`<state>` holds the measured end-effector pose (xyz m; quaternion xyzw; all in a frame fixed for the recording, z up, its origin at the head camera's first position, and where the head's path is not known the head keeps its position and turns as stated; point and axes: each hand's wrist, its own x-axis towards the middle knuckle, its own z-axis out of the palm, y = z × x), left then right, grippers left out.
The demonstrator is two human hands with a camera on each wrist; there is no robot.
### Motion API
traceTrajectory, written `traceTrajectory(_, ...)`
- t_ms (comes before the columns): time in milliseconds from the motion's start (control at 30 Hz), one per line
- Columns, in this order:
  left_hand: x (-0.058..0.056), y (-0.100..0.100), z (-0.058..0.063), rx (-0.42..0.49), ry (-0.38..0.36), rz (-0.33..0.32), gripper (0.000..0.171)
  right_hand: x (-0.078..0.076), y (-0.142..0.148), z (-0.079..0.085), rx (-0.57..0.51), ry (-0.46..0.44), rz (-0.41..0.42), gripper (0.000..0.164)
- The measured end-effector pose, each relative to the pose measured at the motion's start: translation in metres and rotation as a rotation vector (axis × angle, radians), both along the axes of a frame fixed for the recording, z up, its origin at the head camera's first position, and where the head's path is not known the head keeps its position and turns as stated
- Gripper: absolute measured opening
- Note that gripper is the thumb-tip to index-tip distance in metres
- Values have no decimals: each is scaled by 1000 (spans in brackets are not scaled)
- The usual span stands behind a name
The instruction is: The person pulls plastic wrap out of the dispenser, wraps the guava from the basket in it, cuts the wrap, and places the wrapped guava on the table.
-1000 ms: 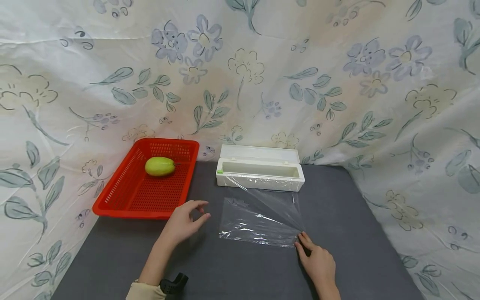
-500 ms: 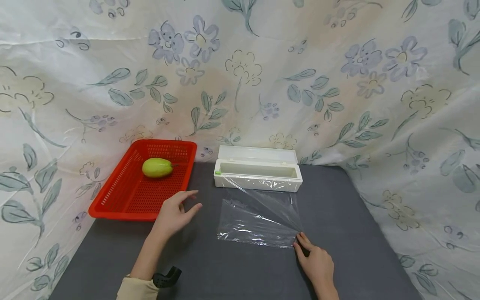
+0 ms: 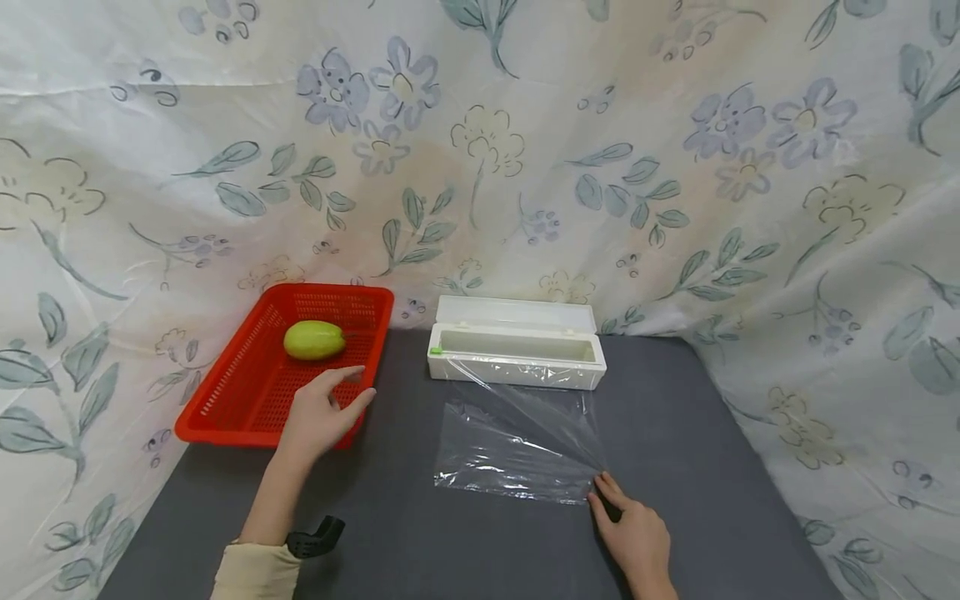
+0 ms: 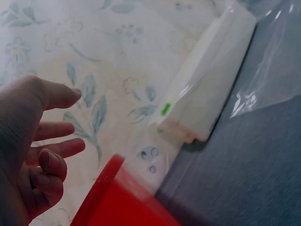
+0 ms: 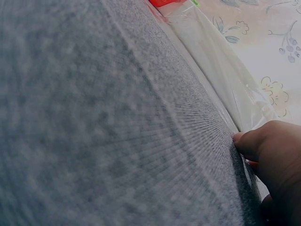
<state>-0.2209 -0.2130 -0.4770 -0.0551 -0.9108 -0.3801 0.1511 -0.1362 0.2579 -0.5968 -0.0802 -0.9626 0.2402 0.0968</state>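
A clear sheet of cling film (image 3: 491, 458) stretches over the table from a white dispenser box (image 3: 517, 315), whose lid stands up. My right hand (image 3: 636, 537) pinches the film's near right corner between thumb and fingers, low over the table; the right wrist view shows the same hand (image 5: 277, 155) close to the cloth. Over the right front of a red plastic basket (image 3: 221, 438), my left hand (image 3: 318, 417) has thumb and index finger spread, holding nothing. In the left wrist view its fingers are loosely bent. A yellow-green oval fruit (image 3: 313, 341) lies inside the basket.
A dark grey cloth (image 3: 465, 550) covers the table. Behind it hangs a floral curtain (image 3: 525, 200), which also comes down along both sides. The dispenser box carries a small green slider (image 3: 436, 351) at its left end. A black wrist strap mount (image 3: 315, 538) sits on the left forearm.
My left hand has moved left and away from me, from beside the film to over the basket's edge. The right hand keeps its pinch on the film corner.
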Motion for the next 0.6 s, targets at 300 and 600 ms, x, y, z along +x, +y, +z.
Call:
traceTrajectory(300,-10,-19,6,-68,20,28,49,0,-1,1,0,3,-11,40)
traceTrajectory(600,-23,-36,13,-80,-29,52,54,0,-1,3,-13,-13,-16,41)
